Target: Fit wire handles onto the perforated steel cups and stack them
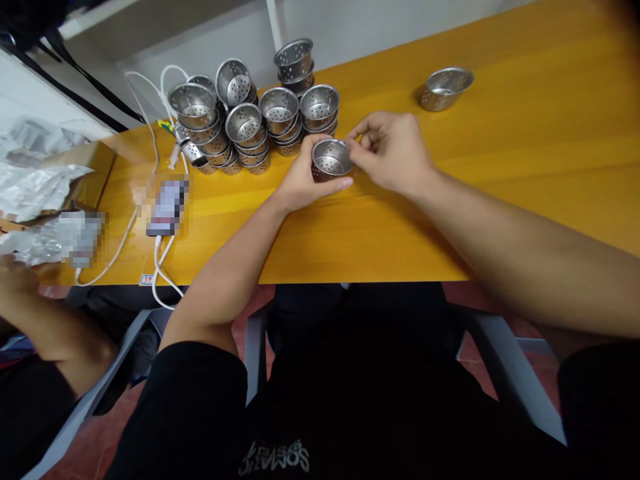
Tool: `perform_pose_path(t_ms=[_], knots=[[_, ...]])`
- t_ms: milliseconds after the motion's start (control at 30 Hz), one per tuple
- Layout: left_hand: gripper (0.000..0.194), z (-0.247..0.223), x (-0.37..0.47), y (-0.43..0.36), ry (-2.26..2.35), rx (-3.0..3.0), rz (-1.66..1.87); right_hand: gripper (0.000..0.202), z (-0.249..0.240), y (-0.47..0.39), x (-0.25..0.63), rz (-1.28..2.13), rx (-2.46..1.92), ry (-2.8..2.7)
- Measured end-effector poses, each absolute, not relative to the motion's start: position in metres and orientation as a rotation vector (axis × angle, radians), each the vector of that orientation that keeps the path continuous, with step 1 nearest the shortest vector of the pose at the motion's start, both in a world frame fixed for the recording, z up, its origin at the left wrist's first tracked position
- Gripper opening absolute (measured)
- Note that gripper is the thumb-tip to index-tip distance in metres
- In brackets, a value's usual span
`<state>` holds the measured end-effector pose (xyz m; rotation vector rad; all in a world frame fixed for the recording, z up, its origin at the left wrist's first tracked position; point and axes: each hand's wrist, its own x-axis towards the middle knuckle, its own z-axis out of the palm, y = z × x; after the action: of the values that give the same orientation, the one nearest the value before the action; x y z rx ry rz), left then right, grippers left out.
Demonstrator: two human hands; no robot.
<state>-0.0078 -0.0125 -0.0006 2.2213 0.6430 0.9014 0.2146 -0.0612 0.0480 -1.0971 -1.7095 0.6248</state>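
yellow table [525, 147]: both hands [345, 167] grip 1 perforated cup [330, 158].

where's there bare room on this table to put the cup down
Bare wood lies right of the right hand, between it and the lone bowl, and on along the table. A free strip runs between the left hand and the near edge. Crowded: the stacked perforated cups, then cables and phone at left.

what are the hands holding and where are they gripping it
Both hold one perforated metal cup: the left hand cradles its side and underside, the right hand pinches its rim.
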Motion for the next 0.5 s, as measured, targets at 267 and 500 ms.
perform_pose_path(t_ms=[267,500], knots=[[0.098,0.003,-0.003,-0.018,0.76,2.172,0.914,0.023,0.052,-0.065,0.206,0.65,-1.04,-1.69],[0.088,0.013,-0.011,-0.014,0.761,2.068,0.918,0.046,0.069,-0.069,0.225,0.963,-0.803,-1.849]])
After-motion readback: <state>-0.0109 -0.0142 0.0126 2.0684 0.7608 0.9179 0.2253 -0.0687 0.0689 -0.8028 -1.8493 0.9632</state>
